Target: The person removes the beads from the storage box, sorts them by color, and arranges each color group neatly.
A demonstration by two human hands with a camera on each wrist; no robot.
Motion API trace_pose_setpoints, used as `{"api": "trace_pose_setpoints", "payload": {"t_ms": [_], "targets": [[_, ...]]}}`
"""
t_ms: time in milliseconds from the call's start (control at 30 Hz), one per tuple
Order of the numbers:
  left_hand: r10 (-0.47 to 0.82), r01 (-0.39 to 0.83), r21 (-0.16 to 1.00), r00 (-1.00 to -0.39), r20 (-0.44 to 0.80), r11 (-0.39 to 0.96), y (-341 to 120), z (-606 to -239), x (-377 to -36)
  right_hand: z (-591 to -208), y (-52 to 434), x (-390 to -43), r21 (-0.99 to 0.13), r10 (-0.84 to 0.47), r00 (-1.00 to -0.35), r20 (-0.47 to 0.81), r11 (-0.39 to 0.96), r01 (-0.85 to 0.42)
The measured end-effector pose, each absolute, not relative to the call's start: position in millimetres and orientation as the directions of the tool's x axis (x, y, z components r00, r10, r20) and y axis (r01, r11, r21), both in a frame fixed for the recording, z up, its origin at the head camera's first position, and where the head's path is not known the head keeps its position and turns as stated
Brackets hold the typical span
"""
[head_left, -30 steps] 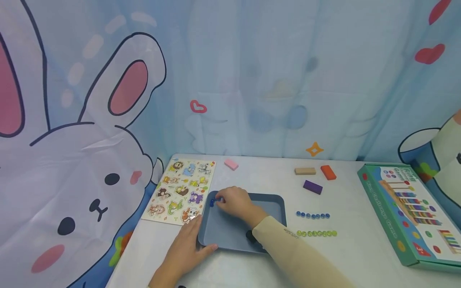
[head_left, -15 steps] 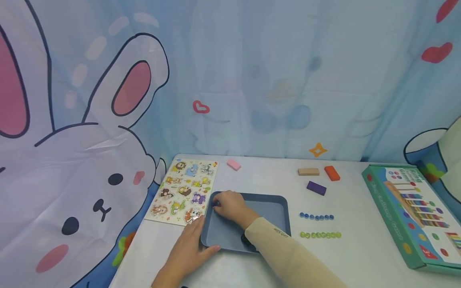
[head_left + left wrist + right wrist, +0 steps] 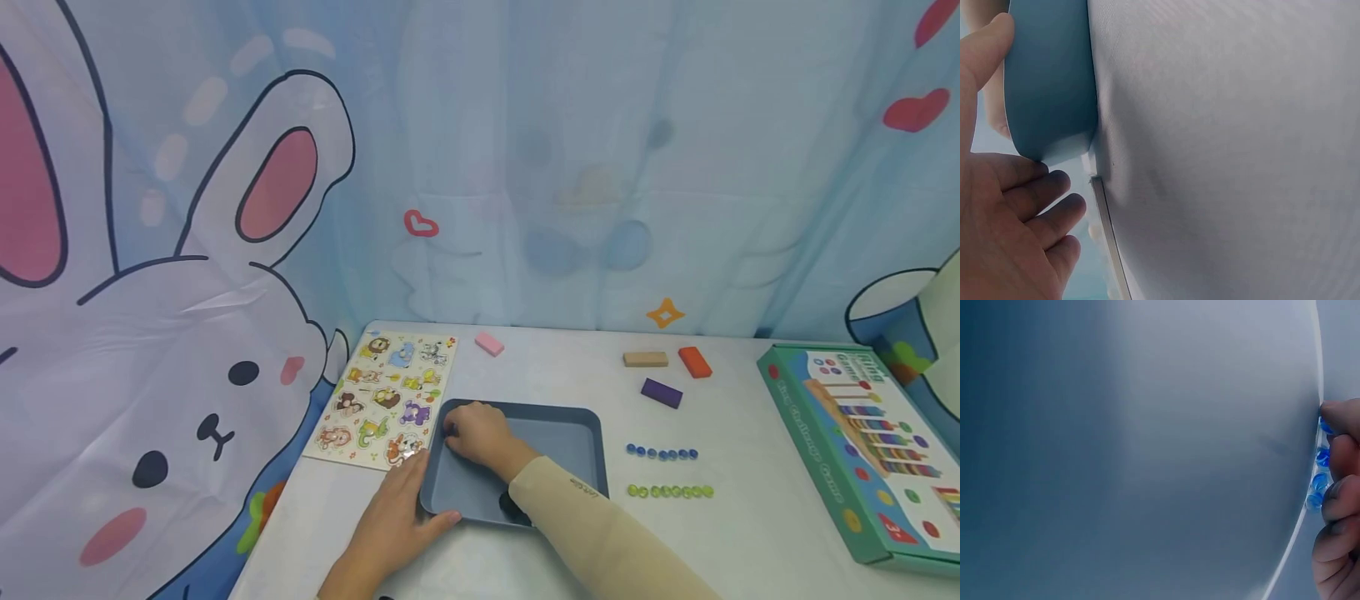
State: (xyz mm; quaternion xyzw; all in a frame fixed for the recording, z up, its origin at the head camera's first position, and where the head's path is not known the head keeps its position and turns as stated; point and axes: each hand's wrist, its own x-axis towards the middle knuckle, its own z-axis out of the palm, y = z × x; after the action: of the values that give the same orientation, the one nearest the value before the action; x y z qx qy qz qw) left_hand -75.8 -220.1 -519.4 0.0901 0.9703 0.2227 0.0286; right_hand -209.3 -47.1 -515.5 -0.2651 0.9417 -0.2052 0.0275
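A blue-grey tray [image 3: 562, 442] lies on the white table. My right hand [image 3: 480, 433] reaches into its far left corner and pinches a blue marble between thumb and finger. Several blue marbles [image 3: 1322, 457] sit in a line beside those curled fingers in the right wrist view; the hand hides most of them in the head view. My left hand [image 3: 392, 517] rests at the tray's near left corner. In the left wrist view, the tray's wall [image 3: 1054, 81] stands between the thumb and the loosely bent fingers [image 3: 1041, 194].
Left of the tray lies an animal puzzle board [image 3: 375, 400]. Rows of blue marbles [image 3: 662, 455] and green marbles [image 3: 665, 492] lie to the right. Behind are pink [image 3: 490, 343], tan [image 3: 645, 359], orange [image 3: 695, 362] and purple [image 3: 662, 393] blocks. A green game box [image 3: 862, 450] stands far right.
My right hand has moved slightly down and closer over the blue marbles in the tray's corner, covering more of them. The left hand stays at the tray. The head view has shifted a little.
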Motion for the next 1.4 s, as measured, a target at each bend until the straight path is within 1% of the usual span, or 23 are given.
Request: {"api": "trace_pose_setpoints", "payload": {"t_ms": [200, 300, 433, 600, 1033, 1233, 1400], "targets": [[0.192, 0.166, 0.439, -0.981, -0.016, 0.883, -219, -518, -76, -507, -40, -205, -0.406, -0.512, -0.853, 0.101, 0.762, -0.505], [0.188, 0.158, 0.433, -0.982, -0.026, 0.888, -219, -519, -77, -498, -34, -204, -0.430, -0.496, -0.858, 0.132, 0.751, -0.501], [0.183, 0.154, 0.420, -0.983, -0.028, 0.894, -220, -519, -76, -485, -21, -204, -0.462, -0.475, -0.862, 0.178, 0.733, -0.499], [0.171, 0.145, 0.409, -0.985, -0.027, 0.901, -220, -519, -76, -473, 0, -204, -0.459, -0.461, -0.862, 0.209, 0.733, -0.503], [0.162, 0.139, 0.408, -0.987, -0.023, 0.902, -217, -517, -75, -446, 77, -195, -0.422, -0.410, -0.875, 0.257, 0.767, -0.484], [0.163, 0.143, 0.407, -0.986, -0.015, 0.902, -218, -518, -74, -441, 116, -188, -0.437, -0.350, -0.899, 0.262, 0.788, -0.434], [0.166, 0.145, 0.408, -0.986, -0.016, 0.901, -218, -518, -75, -445, 150, -183, -0.431, -0.297, -0.917, 0.266, 0.814, -0.389]]}}
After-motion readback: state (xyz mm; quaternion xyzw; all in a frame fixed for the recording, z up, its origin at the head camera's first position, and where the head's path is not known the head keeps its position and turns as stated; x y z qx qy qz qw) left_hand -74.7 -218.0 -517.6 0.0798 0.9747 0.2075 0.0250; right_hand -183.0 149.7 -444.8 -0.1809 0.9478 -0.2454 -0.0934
